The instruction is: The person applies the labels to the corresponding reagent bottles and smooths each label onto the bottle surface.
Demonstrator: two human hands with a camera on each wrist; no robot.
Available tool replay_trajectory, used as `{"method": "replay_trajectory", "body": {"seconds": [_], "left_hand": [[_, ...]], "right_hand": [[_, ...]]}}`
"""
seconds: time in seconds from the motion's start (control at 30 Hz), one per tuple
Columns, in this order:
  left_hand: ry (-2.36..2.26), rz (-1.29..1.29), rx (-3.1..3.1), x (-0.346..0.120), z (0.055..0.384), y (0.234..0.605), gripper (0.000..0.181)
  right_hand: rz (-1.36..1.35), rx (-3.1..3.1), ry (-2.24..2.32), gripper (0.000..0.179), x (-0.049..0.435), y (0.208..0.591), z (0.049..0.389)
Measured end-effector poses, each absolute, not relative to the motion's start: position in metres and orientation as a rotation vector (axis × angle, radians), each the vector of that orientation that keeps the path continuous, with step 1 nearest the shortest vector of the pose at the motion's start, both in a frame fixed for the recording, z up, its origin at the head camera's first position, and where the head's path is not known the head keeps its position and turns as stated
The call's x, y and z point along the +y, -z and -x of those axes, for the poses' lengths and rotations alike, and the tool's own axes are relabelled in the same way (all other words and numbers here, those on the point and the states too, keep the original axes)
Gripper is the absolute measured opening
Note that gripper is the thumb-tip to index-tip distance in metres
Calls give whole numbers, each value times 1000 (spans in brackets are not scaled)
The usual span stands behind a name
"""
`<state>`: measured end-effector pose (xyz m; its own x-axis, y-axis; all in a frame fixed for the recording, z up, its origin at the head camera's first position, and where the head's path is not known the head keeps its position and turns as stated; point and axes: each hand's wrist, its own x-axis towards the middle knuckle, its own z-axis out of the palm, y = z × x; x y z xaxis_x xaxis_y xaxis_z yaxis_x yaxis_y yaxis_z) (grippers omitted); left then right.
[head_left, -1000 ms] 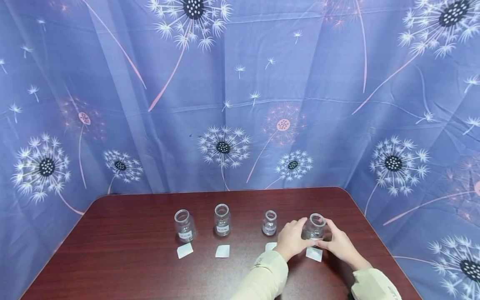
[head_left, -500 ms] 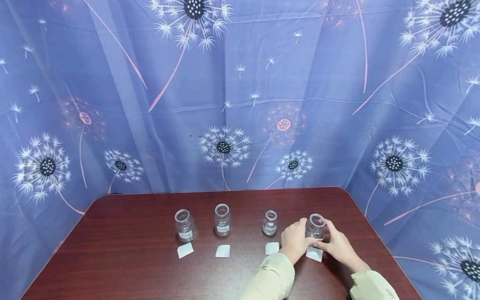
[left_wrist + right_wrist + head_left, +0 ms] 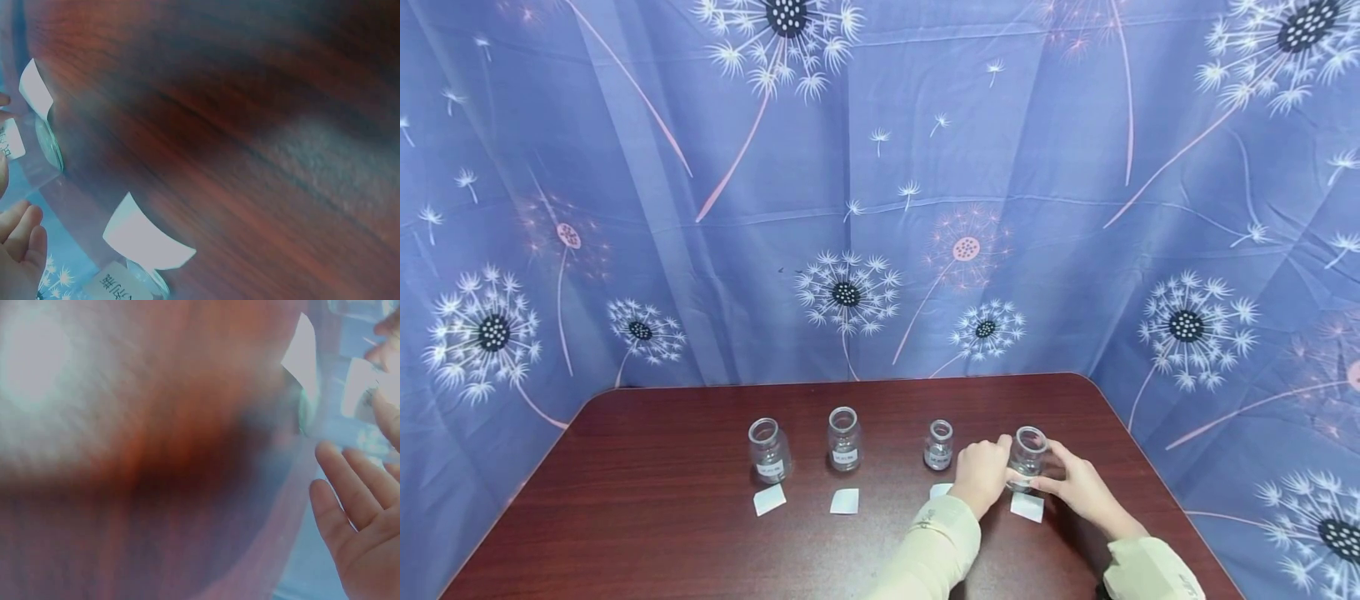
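Observation:
In the head view, the rightmost clear glass jar (image 3: pixel 1026 460) stands upright between both hands. My left hand (image 3: pixel 981 477) is at its left side, fingers curled and thumb at the jar's front. The right hand (image 3: pixel 1081 490) holds the jar from the other side, its thumb across the front and its fingers along the right. A white label with dark print (image 3: pixel 11 140) shows on the jar in the left wrist view, close to the thumbs. The right wrist view shows the right hand's fingers (image 3: pixel 356 500) fairly straight beside the jar.
Left of the hands stand a small glass jar (image 3: pixel 938 447) and two larger ones, a middle jar (image 3: pixel 844 439) and a far-left jar (image 3: pixel 769 452), all labelled. White paper slips (image 3: pixel 845 502) lie before the jars on the dark wooden table (image 3: pixel 647 500). A blue dandelion-print curtain (image 3: pixel 737 275) hangs behind.
The left thumb has drawn back to the left, away from the right thumb, exposing more of the jar's front. The left hand has shifted slightly left; the jar stays in nearly the same spot.

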<state>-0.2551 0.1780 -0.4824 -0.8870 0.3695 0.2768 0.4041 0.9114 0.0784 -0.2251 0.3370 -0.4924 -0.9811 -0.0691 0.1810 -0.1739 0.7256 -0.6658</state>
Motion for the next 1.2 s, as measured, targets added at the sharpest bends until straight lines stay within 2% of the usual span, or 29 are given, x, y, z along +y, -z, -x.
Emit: {"method": "replay_trajectory", "body": {"seconds": [0.9, 1.2], "left_hand": [[82, 704, -2749, 173, 260, 483, 44], [161, 685, -2783, 173, 257, 488, 45]], "right_hand": [[-307, -2800, -788, 57, 350, 487, 230], [-295, -2818, -812, 69, 343, 493, 228]]}}
